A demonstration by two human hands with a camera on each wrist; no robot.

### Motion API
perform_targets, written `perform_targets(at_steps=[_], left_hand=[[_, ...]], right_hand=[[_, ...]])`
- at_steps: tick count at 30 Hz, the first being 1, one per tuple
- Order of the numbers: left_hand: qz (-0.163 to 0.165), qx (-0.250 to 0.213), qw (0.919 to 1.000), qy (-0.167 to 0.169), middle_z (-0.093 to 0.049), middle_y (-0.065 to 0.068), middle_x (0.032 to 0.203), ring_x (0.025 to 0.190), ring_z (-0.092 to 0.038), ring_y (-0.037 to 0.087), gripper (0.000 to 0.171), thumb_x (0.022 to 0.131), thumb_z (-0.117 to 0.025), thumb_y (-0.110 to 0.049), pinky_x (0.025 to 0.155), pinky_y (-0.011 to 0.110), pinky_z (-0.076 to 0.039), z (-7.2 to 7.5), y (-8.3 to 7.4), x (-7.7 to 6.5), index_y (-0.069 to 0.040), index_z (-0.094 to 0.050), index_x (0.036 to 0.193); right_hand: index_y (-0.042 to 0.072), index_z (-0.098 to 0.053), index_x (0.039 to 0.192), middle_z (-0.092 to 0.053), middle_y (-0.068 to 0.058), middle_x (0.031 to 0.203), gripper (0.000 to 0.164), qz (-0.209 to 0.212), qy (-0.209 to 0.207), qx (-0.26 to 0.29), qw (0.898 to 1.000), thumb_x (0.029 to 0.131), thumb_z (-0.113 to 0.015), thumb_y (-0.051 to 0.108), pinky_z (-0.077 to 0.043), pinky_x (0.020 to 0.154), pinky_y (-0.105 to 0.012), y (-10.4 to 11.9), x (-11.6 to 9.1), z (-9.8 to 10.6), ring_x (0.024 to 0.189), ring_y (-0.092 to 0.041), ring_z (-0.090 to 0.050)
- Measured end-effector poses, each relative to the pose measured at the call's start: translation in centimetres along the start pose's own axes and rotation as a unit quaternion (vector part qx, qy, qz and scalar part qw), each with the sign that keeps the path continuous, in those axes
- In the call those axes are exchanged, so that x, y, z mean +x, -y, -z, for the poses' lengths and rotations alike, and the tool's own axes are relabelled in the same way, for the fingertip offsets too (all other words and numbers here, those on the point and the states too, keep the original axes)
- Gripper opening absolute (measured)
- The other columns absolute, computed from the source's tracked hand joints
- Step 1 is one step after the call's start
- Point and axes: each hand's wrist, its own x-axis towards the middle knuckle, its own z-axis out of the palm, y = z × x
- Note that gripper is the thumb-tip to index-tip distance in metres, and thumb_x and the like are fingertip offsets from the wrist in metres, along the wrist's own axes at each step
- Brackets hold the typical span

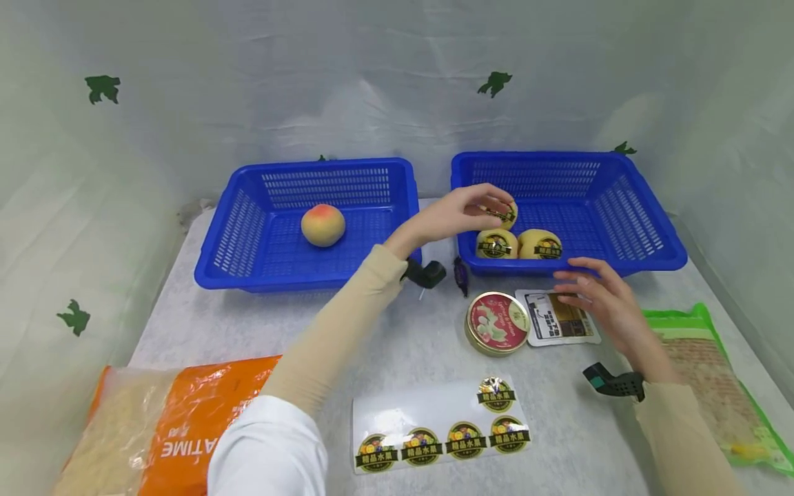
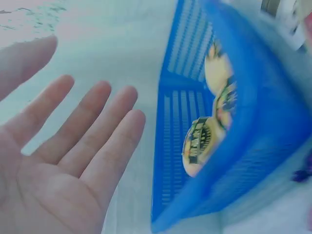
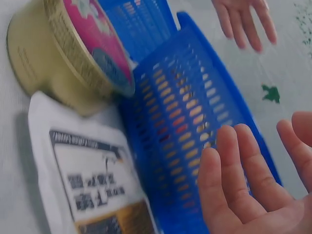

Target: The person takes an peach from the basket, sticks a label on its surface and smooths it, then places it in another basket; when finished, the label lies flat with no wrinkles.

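My left hand point(image 1: 455, 210) hovers over the left end of the right blue basket point(image 1: 620, 266), its fingers loosely bent. Seen from the left wrist, its palm is bare and the fingers are spread apart. Below and beside it in the basket lie three peaches, one at the back point(image 1: 510, 215) partly hidden by the hand, one at front left point(image 1: 496, 245) and one beside that point(image 1: 538, 244). Each bears a black and gold label. Close to the basket's front rim is my right hand point(image 1: 604, 306), holding nothing, fingers relaxed above a white and brown packet point(image 1: 548, 318).
The left blue basket point(image 1: 279, 282) holds one unlabelled peach point(image 1: 322, 226). A round red-topped tin point(image 1: 496, 322) and a small purple-wrapped item point(image 1: 460, 277) lie before the right basket. Nearer are a sticker sheet point(image 1: 422, 406), an orange bag point(image 1: 192, 413) and a green-edged bag point(image 1: 701, 372).
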Motion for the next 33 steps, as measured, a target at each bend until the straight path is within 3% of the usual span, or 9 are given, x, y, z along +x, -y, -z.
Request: perform_targets(at_steps=[3,7,10,13,18,25,33], left_hand=[[-0.009,-0.065,0.9977,-0.02,-0.051,0.012,0.121,0.111,-0.049,0.024,0.038,0.091,-0.053,-0.011,0.091,0.031,-0.041,0.1,0.1,-4.0,-0.005,-0.045,0.127],[0.013,-0.118,0.9911,-0.061,-0.049,0.015,0.124,0.109,-0.052,0.025,0.04,0.092,-0.053,-0.014,0.092,0.038,-0.041,0.3,0.5,-9.3,-0.006,-0.043,0.13],[0.032,-0.136,0.9843,-0.107,-0.049,0.017,0.124,0.109,-0.052,0.025,0.042,0.092,-0.052,-0.015,0.091,0.038,-0.042,0.4,1.0,-12.9,-0.006,-0.041,0.131],[0.046,-0.152,0.9756,-0.151,-0.048,0.02,0.124,0.109,-0.052,0.028,0.04,0.093,-0.049,-0.013,0.09,0.037,-0.042,0.3,1.5,-16.2,-0.006,-0.04,0.132],[0.073,-0.159,0.9619,-0.211,-0.046,0.023,0.125,0.11,-0.05,0.03,0.038,0.096,-0.044,-0.012,0.091,0.037,-0.042,0.0,2.0,-21.1,-0.01,-0.038,0.134],[0.104,-0.148,0.9445,-0.274,-0.043,0.025,0.127,0.111,-0.049,0.035,0.046,0.096,-0.043,-0.019,0.09,0.038,-0.042,0.2,2.9,-25.5,-0.018,-0.028,0.139],[0.157,-0.09,0.9363,-0.301,-0.038,0.029,0.127,0.108,-0.05,0.035,0.055,0.096,-0.044,-0.024,0.088,0.042,-0.043,1.3,4.2,-27.4,-0.028,-0.016,0.143]], right_hand=[[-0.004,-0.035,0.129,-0.054,-0.015,0.116,0.034,0.005,0.025,-0.003,1.0,0.096,-0.036,0.003,-0.046,0.085,-0.034,0.4,0.1,-0.7,0.1,-0.026,-0.056],[-0.006,-0.033,0.129,-0.053,-0.018,0.116,0.033,0.0,0.044,-0.027,0.999,0.097,-0.034,0.001,-0.046,0.084,-0.032,1.7,0.5,-2.5,0.1,-0.026,-0.056],[-0.003,-0.036,0.129,-0.052,-0.021,0.116,0.033,-0.002,0.063,-0.029,0.998,0.097,-0.038,0.006,-0.045,0.086,-0.033,0.9,1.2,-2.5,0.101,-0.027,-0.055],[-0.003,-0.036,0.129,-0.05,-0.024,0.117,0.035,-0.016,0.067,-0.067,0.995,0.097,-0.039,0.009,-0.045,0.086,-0.035,0.9,2.0,-3.5,0.101,-0.028,-0.055],[-0.005,-0.034,0.13,-0.05,-0.021,0.119,0.038,-0.04,0.08,-0.116,0.989,0.096,-0.042,0.011,-0.046,0.085,-0.035,2.6,3.7,-6.5,0.102,-0.028,-0.054],[0.004,-0.041,0.129,-0.051,-0.02,0.118,0.035,-0.042,0.121,-0.13,0.983,0.095,-0.045,0.015,-0.045,0.086,-0.035,3.7,6.8,-9.6,0.104,-0.03,-0.052],[0.008,-0.041,0.13,-0.052,-0.014,0.119,0.038,-0.038,0.164,-0.127,0.977,0.094,-0.049,0.019,-0.044,0.086,-0.043,4.4,11.9,-13.8,0.103,-0.029,-0.053]])
